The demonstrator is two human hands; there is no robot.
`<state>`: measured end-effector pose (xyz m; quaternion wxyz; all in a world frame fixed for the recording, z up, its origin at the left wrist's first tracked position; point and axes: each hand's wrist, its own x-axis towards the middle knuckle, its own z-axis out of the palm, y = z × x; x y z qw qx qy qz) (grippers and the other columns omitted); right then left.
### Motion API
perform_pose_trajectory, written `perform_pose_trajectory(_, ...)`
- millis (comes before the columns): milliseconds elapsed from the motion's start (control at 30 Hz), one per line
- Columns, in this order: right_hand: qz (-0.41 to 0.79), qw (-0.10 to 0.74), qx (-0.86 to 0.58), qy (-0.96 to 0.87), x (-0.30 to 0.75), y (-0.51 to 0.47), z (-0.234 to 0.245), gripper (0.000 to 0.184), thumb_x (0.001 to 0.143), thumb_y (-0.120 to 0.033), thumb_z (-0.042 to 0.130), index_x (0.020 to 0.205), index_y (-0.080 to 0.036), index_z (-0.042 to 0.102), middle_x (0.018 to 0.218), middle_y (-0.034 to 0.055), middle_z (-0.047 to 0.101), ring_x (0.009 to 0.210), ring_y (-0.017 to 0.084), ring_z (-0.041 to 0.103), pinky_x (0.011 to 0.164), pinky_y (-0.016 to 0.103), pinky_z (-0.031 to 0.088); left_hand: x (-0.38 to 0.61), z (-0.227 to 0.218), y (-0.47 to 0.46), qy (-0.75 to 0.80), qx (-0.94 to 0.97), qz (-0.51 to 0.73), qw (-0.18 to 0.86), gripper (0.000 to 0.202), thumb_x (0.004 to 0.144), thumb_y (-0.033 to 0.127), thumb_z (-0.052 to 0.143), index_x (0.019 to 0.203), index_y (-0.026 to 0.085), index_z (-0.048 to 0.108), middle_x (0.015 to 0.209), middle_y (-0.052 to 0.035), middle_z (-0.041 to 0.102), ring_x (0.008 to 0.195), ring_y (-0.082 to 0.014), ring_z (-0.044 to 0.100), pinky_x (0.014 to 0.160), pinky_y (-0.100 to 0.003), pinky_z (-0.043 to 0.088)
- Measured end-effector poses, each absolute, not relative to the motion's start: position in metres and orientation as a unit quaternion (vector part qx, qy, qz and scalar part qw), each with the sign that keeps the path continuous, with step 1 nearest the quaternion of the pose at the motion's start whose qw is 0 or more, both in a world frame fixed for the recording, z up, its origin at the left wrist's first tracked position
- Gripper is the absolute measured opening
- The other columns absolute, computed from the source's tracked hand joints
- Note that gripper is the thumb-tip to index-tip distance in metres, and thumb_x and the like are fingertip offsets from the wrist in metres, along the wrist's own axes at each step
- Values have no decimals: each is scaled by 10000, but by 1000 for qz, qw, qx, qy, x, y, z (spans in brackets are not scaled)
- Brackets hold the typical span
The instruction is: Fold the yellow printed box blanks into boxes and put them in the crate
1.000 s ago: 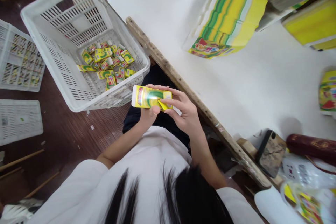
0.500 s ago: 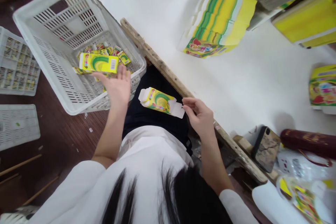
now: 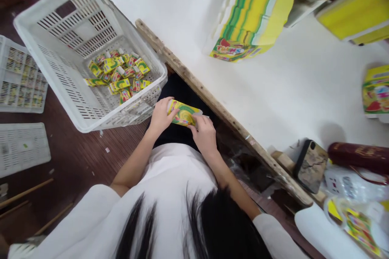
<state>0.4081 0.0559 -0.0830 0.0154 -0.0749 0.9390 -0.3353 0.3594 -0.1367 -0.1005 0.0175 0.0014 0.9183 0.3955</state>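
A small yellow and green printed carton [image 3: 184, 113] lies between my two hands, above my lap. My left hand [image 3: 162, 116] grips its left end, with the thumb across the printed face. At the carton's right end my right hand [image 3: 203, 130] pinches it, close to a white flap that partly shows. Left of my hands stands a white plastic crate [image 3: 100, 119], where several small cartons [image 3: 118, 73] of the same print lie in a loose heap. The far side of the held carton is hidden.
On the white table [image 3: 249, 93] stands a stack of flat yellow and green cartons [image 3: 252, 16]. A wooden edge strip [image 3: 194, 85] borders the table. A phone [image 3: 311, 166] and a dark red bottle [image 3: 358, 160] sit at the right. More crates [image 3: 22, 147] stand on the floor.
One carton has dropped from beside my left hand into the crate's heap. My left hand has moved right, away from the crate, and taken hold of the carton above my lap.
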Motion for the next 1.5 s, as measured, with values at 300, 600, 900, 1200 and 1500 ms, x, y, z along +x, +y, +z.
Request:
perform_pose_trajectory(300,-664,42,56,744,402,61,-69,462,707,-270,819,1024,-255,483,823,-36,610,718,168,627,692,332,563,380,-75,-117,769,-7,610,-191,821,776,645,739,1423,252,421,1482,-156,503,1415,-299,481,1169,-485,391)
perform_pose_trajectory(600,-730,109,-99,667,406,27,-28,362,829,-309,774,1100,-277,537,948,1,625,849,163,637,767,320,568,372,-25,-83,384,-132,912,-47,546,796,776,590,835,232,562,703,7,537,666,-148,585,713,-323,527)
perform_pose_trajectory(900,-721,38,-7,692,395,29,-44,343,752,-239,814,1029,-275,614,894,-26,604,796,146,589,741,297,520,376,-46,-93,525,-65,844,-82,756,623,930,589,872,216,600,776,-15,607,710,-172,600,685,-323,516)
perform_pose_trajectory(1200,-646,44,-76,758,403,30,-33,61,905,-258,630,846,-243,626,819,-3,642,756,176,618,706,332,534,372,-47,-101,613,-140,752,-197,415,724,594,811,759,210,658,705,32,670,633,-108,600,626,-240,506)
perform_pose_trajectory(1500,-440,-239,-65,863,384,70,0,167,944,-246,643,1001,-349,763,918,26,692,884,213,636,849,418,524,374,-6,-126,626,9,704,-336,422,929,562,605,1289,344,583,1298,-38,636,1243,-233,620,1111,-414,475)
